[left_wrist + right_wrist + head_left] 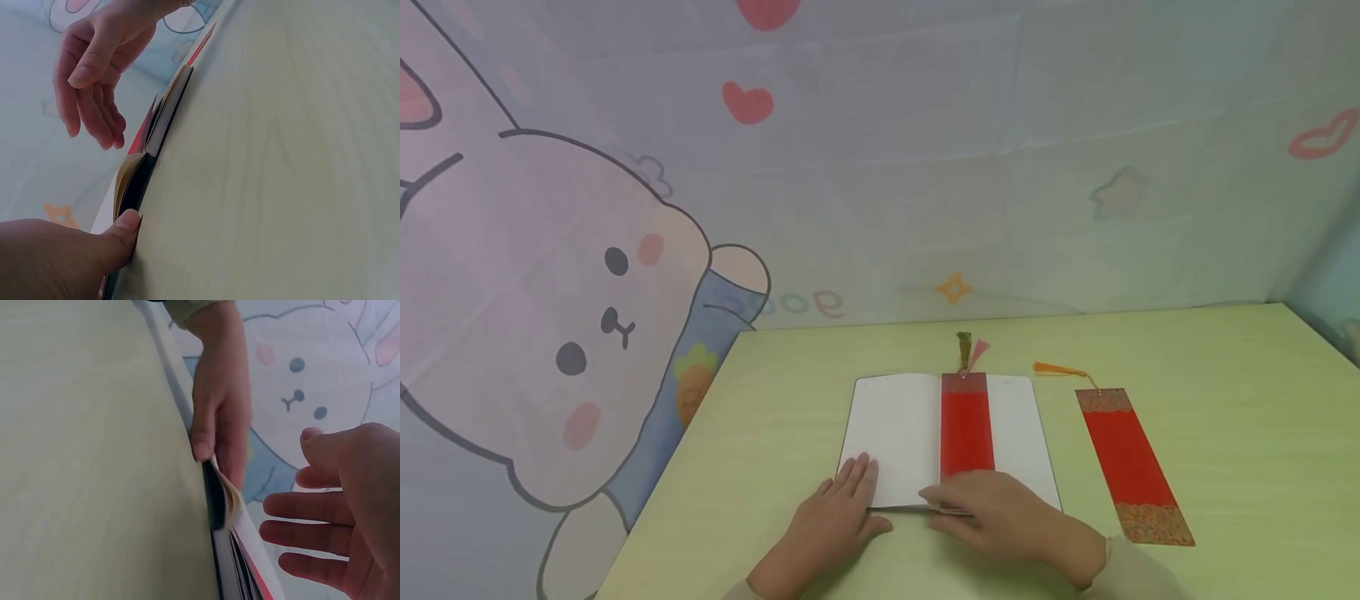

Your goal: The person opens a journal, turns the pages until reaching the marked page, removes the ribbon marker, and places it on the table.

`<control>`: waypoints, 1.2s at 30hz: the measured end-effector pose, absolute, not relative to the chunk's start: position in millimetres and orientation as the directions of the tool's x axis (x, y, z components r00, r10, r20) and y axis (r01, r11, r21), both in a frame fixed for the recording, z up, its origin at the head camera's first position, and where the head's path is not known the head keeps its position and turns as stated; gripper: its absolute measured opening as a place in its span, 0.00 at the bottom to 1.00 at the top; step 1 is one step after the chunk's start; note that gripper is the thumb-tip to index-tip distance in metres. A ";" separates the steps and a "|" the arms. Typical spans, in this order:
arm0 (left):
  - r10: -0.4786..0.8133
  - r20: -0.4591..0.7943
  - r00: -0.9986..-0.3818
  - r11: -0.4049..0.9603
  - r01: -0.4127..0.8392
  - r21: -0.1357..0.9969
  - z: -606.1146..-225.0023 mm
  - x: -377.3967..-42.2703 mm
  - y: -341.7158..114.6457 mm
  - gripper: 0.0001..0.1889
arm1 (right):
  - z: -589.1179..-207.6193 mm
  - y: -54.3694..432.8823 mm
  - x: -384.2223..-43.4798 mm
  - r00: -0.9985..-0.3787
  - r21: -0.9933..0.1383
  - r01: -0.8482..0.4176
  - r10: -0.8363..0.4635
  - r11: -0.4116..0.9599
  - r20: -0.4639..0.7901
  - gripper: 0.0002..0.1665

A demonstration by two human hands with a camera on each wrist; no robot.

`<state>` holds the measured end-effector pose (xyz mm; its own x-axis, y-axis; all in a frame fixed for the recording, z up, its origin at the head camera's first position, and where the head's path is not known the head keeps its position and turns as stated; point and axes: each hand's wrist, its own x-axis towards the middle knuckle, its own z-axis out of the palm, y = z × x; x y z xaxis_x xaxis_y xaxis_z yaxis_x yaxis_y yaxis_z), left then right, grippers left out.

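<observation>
An open notebook [891, 433] with white pages lies on the table. Along its gutter, on the right page, is a red bookmark [966, 425] with green and pink tassels [977, 353] at its top. My left hand [835, 517] rests flat on the left page's lower corner, fingers straight. Its thumb [122, 240] touches the notebook's near edge. Over the bookmark's lower end hovers my right hand [1007, 517], its fingers [312, 537] relaxed and apart in the right wrist view, holding nothing. It hides the bookmark's bottom from the head view.
To the right of the notebook, a second red bookmark [1127, 458] with patterned ends and an orange tassel [1060, 369] lies slanted on the pale green table [1247, 400]. A printed cloth [880, 217] with a rabbit and hearts hangs behind the table and to its left.
</observation>
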<state>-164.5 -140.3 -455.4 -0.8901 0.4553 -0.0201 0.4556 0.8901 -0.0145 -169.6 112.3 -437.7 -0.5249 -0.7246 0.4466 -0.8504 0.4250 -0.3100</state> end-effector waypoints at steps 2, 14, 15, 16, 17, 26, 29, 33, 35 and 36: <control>0.457 -0.022 -0.889 0.889 0.458 -0.023 -454.8 -164.6 -139.6 0.39 | -436.0 118.0 -173.0 -0.569 -0.350 -0.821 -0.694 0.450 0.441 0.15; 0.449 -0.058 -0.892 0.893 0.450 0.000 -454.6 -165.2 -138.5 0.39 | -429.7 141.2 -204.4 -0.835 -0.578 -0.550 -0.420 0.603 0.356 0.13; 0.450 -0.059 -0.891 0.893 0.451 -0.001 -454.8 -165.2 -138.6 0.39 | -429.2 142.3 -207.3 -0.858 -0.590 -0.513 -0.388 0.623 0.335 0.13; 0.451 -0.059 -0.890 0.892 0.452 -0.004 -455.3 -165.3 -138.7 0.39 | -429.0 143.3 -210.4 -0.882 -0.605 -0.471 -0.354 0.642 0.311 0.13; 0.452 -0.063 -0.890 0.891 0.453 -0.006 -455.8 -165.4 -138.9 0.39 | -428.7 144.4 -213.3 -0.908 -0.634 -0.419 -0.317 0.650 0.275 0.13; 0.459 -0.071 -0.885 0.887 0.462 -0.021 -456.3 -165.1 -140.6 0.39 | -423.8 151.7 -239.6 -0.988 -0.868 0.066 -0.089 0.492 -0.126 0.19; 0.454 -0.084 -0.887 0.890 0.456 -0.014 -456.8 -164.9 -140.4 0.40 | -424.6 153.1 -245.3 -0.965 -0.875 0.193 -0.073 0.443 -0.250 0.21; 0.450 -0.089 -0.888 0.892 0.453 -0.007 -457.3 -165.1 -139.9 0.40 | -425.5 153.5 -249.6 -0.935 -0.867 0.282 -0.085 0.411 -0.344 0.21; 0.453 -0.086 -0.887 0.891 0.455 -0.005 -457.2 -165.1 -139.8 0.40 | -425.4 152.8 -250.8 -0.928 -0.867 0.297 -0.094 0.401 -0.361 0.20; 0.454 -0.086 -0.887 0.890 0.456 -0.004 -457.2 -165.1 -139.8 0.40 | -425.4 152.3 -251.1 -0.926 -0.867 0.300 -0.098 0.398 -0.366 0.19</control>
<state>-165.1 -139.8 -457.2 -0.8867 0.4542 -0.0861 0.4562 0.8899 -0.0037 -251.1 152.3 -425.4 -0.9256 -0.0979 -0.3655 0.3002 0.3980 -0.8669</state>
